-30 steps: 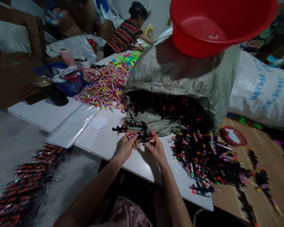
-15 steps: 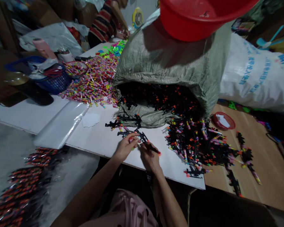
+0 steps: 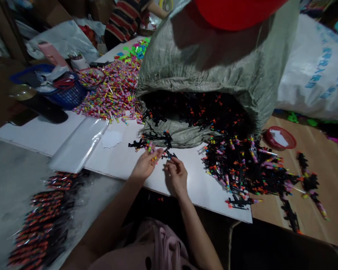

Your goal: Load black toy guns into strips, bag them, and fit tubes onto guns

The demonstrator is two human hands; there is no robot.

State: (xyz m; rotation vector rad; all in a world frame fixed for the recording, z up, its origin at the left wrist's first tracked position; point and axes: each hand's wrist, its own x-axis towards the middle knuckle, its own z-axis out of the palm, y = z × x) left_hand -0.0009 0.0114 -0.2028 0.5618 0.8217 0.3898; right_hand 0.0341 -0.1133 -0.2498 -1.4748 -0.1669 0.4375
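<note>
My left hand point(image 3: 144, 165) is closed around several small pink-and-yellow tubes point(image 3: 150, 149), which stick out past its fingers above the white tabletop. My right hand point(image 3: 178, 176) has its fingers bent, the tips at the end of a small black toy gun point(image 3: 169, 154); the grip is partly hidden. Just beyond the left hand, more black toy guns point(image 3: 157, 138) lie by the sack mouth. A large greenish woven sack point(image 3: 197, 71) opens towards me, full of black and orange toy guns. Some orange bits point(image 3: 160, 199) show in the dark below the table edge.
Right of my hands spreads a pile of toy guns with tubes point(image 3: 242, 168), beside a red basket point(image 3: 280, 138). Leftward are clear plastic bags point(image 3: 80, 144), a heap of tubes point(image 3: 112, 90) and a blue basket point(image 3: 64, 95). A person in a striped shirt point(image 3: 124, 20) works behind.
The orange-tipped black toy gun has left my right hand, which now reaches forward to another one. My left hand has turned, showing more tubes. The view has tipped down slightly.
</note>
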